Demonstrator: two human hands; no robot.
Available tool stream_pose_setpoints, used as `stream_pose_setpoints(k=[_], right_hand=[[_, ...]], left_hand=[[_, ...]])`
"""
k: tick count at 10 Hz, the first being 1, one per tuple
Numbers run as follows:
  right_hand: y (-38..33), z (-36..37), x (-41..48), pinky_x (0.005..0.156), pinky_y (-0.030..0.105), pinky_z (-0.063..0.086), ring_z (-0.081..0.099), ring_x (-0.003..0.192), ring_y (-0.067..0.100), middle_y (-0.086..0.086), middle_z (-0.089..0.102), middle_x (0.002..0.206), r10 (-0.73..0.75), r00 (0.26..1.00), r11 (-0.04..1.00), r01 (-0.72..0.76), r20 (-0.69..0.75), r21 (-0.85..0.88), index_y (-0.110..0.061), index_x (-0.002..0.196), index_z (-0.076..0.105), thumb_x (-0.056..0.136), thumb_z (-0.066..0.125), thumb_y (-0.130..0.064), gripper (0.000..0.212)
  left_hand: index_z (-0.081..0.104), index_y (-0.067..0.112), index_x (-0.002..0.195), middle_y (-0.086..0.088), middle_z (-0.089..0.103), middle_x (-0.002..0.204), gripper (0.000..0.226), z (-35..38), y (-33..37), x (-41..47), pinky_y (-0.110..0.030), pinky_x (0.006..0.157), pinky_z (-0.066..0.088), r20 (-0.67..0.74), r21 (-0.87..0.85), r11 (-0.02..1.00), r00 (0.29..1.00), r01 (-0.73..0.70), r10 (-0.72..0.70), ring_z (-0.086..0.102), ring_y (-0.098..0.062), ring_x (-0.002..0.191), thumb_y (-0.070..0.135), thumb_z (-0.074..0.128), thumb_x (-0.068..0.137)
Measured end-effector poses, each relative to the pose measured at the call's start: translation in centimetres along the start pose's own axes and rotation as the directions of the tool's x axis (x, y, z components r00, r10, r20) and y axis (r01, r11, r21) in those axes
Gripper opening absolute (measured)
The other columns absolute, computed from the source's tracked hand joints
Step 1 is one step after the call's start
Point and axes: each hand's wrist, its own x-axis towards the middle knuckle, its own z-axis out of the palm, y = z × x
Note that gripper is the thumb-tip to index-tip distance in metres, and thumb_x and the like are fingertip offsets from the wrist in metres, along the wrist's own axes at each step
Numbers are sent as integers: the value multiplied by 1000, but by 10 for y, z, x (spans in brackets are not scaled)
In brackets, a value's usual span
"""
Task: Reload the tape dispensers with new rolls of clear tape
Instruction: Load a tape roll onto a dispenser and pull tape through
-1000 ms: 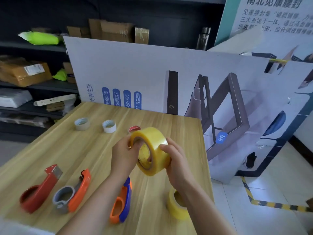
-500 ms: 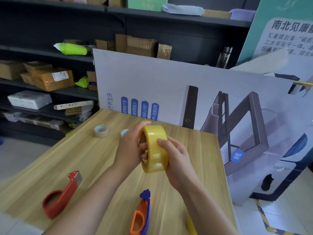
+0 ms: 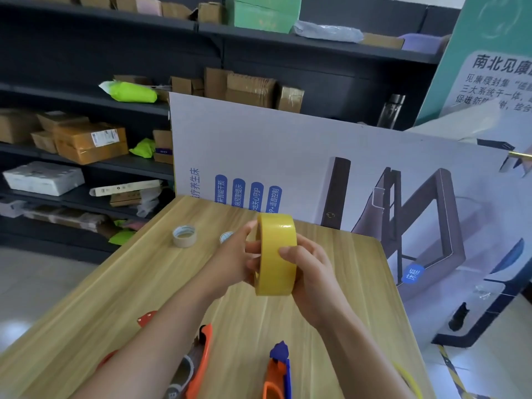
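Both hands grip one yellow tape roll (image 3: 276,254) on edge above the counter (image 3: 115,289): left hand (image 3: 233,260) and right hand (image 3: 313,272) each curled round a side.

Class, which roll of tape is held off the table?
The wide yellow roll, gripped edge-on by the left hand and right hand; the small pale roll lies flat on the wooden table beyond.

head view looks down, close over table (image 3: 331,326).
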Motion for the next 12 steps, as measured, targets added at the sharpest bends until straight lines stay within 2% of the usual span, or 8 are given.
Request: stream_pose_setpoints(k=[2,3,4,6,7,8,9,12], right_hand=[[2,17,8,80,51,55,69,76,30,20,74,92,7,992,1000,-11,-128,-29,-15,91,75,78,54,-18,24],[1,19,8,78,46,55,67,73,31,23,72,90,23,990,1000,-22,-138,9,-3,101,69,79,54,-17,30],[-7,17,3,74,43,56,68,70,27,19,72,84,29,995,999,-25,-97,40,-3,98,67,88,51,-10,20],[-20,4,-6,75,40,57,70,82,30,20,73,95,4,999,994,-9,39,111,-4,100,70,78,46,-8,33],[-20,-4,-11,78,43,56,69,84,32,21,71,99,6,998,990,-15,66,141,-1,106,68,77,46,-8,37],[-18,-9,-17,80,44,55,69,86,32,21,71,103,5,996,988,-19,91,156,-4,103,71,78,45,-9,36],[-16,-13,-23,81,44,55,69,86,32,22,71,106,5,994,987,-22,106,162,-5,102,73,77,44,-8,39],[-18,-19,-26,81,46,52,66,85,35,24,70,106,14,996,988,-27,85,149,0,109,69,72,44,-10,45]], left_hand=[[36,33,134,10,59,108,67,-14,2,-1,-13,68,51,9,143,978,989,-151,151,59,2,83,-13,51,88],[55,40,118,4,65,108,40,-16,9,1,-30,70,53,-132,199,917,918,-346,375,63,-15,87,19,56,84],[64,27,103,-4,68,89,30,-14,15,-2,-42,70,56,-135,272,886,897,-375,421,64,-24,80,14,56,78],[56,20,115,0,61,94,43,-2,27,-4,-28,66,50,-61,114,957,959,-268,276,60,-22,81,-10,54,85],[54,21,118,9,58,89,42,6,31,-9,-23,65,48,-38,160,959,969,-235,243,58,-10,75,3,56,80],[55,31,96,8,55,82,39,13,26,-13,-26,65,47,-63,73,986,986,-152,157,54,-9,71,-6,42,94],[64,33,88,-1,58,76,29,23,17,-15,-31,60,46,-140,82,990,982,-119,129,54,-18,67,10,48,91],[60,17,102,-3,54,63,24,31,24,-13,-21,40,38,-69,-95,995,997,12,-19,48,-15,47,15,37,101]])
